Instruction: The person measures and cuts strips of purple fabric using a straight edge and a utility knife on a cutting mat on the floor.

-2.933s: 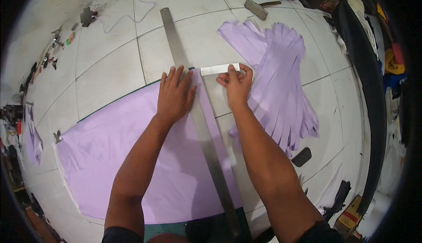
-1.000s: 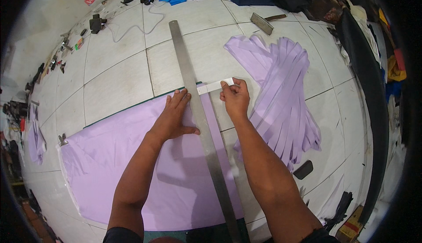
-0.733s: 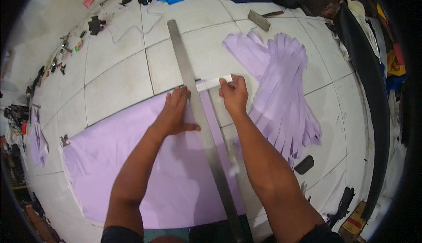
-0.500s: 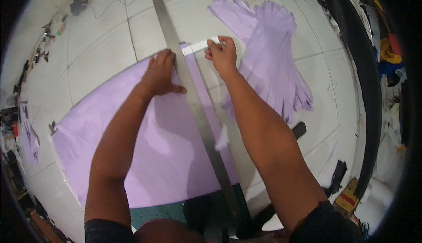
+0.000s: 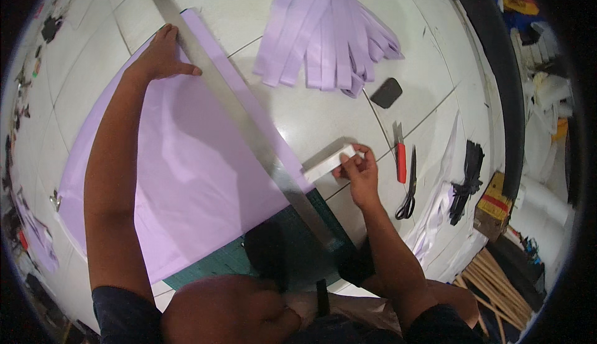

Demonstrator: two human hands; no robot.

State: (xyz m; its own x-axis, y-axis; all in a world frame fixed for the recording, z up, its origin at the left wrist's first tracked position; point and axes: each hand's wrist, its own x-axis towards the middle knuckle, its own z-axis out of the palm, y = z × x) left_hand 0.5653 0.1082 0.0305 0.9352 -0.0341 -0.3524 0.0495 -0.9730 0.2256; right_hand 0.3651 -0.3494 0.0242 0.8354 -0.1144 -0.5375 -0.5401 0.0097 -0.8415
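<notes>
While we look straight down on the tiled floor (image 5: pixel 336 117), our left hand (image 5: pixel 158 61) is spread on the lilac fabric (image 5: pixel 186 176) near its upper edge, fingers pointing up beside the long metal ruler (image 5: pixel 227 111), thumb stretched wide with its tip at the ruler's edge. It presses from above, gripping nothing.

Over to our right hand (image 5: pixel 362 171), and here we have a pinch: thumb and fingers closed on one end of a short white strip (image 5: pixel 326 165). The strip's other end reaches the fabric's right edge, low down, near the corner; whether it lies flat there, we cannot tell.

And the ruler itself? It slants across the fabric from upper left to lower right, leaving a narrow lilac margin on its right, its lower end out on the green mat (image 5: pixel 214 260) that shows under the fabric.

Beyond, we spot a fan of lilac strips (image 5: pixel 317 33) at the top, with a dark rounded block (image 5: pixel 387 92) just below it. To the right of our pinch lie a red-handled cutter (image 5: pixel 401 162) and black scissors (image 5: pixel 407 198), side by side, and farther right a bundle of black strips (image 5: pixel 467 182).
</notes>
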